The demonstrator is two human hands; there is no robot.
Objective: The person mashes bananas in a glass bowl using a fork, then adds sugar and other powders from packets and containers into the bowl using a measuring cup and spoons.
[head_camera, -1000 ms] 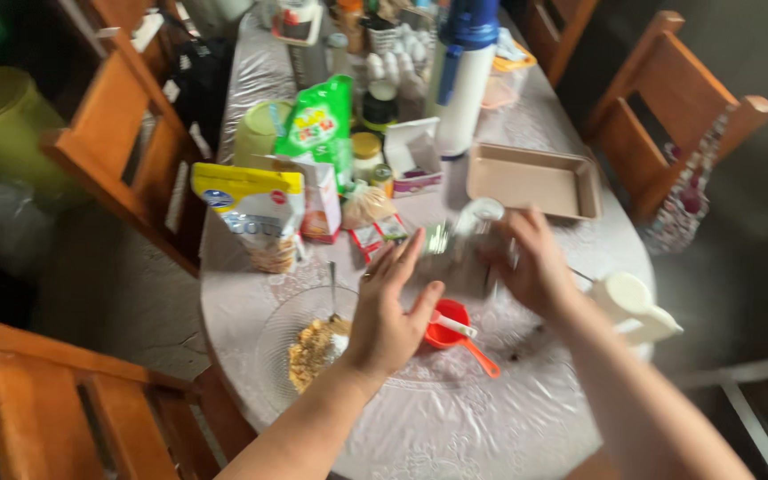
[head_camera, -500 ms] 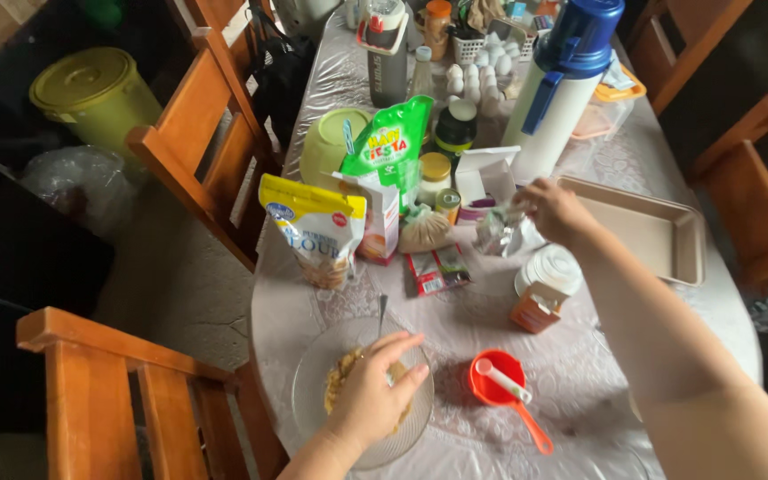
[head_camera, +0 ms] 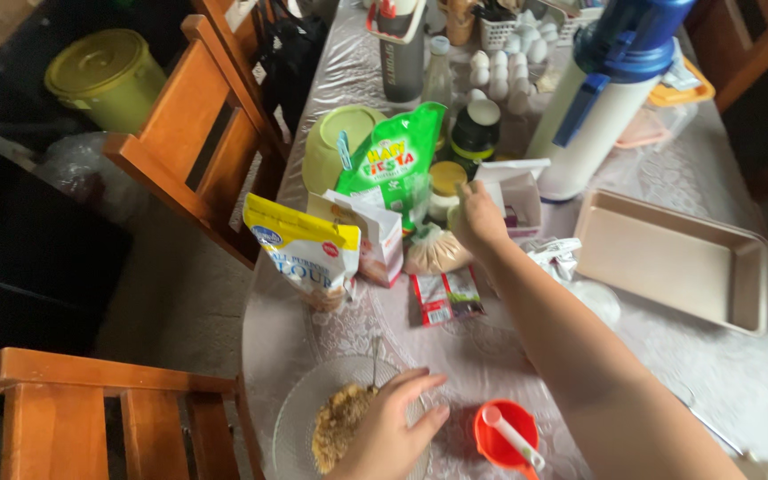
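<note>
My left hand (head_camera: 393, 431) lies flat on the near rim of a glass bowl (head_camera: 295, 418) that holds a brown crumb mixture (head_camera: 335, 427); a metal utensil handle (head_camera: 375, 356) sticks out of it. My right hand (head_camera: 477, 218) reaches across the table, fingers curled round a small can that it mostly hides, beside a yellow-lidded jar (head_camera: 444, 182) and an open white box (head_camera: 517, 191). An orange measuring cup (head_camera: 500, 440) with a white scoop sits right of the bowl.
A flour bag (head_camera: 300, 249), a green pouch (head_camera: 388, 164), a red sachet (head_camera: 444, 298), crumpled foil (head_camera: 553, 258), a metal baking tray (head_camera: 668, 258), a blue-topped thermos (head_camera: 597, 98) and eggs (head_camera: 500, 76) crowd the table. Wooden chairs (head_camera: 188, 124) stand left.
My right hand let go of the foil wrapper and moved left to the small can. My left hand settled on the bowl's rim. The view shifted towards the table's far end.
</note>
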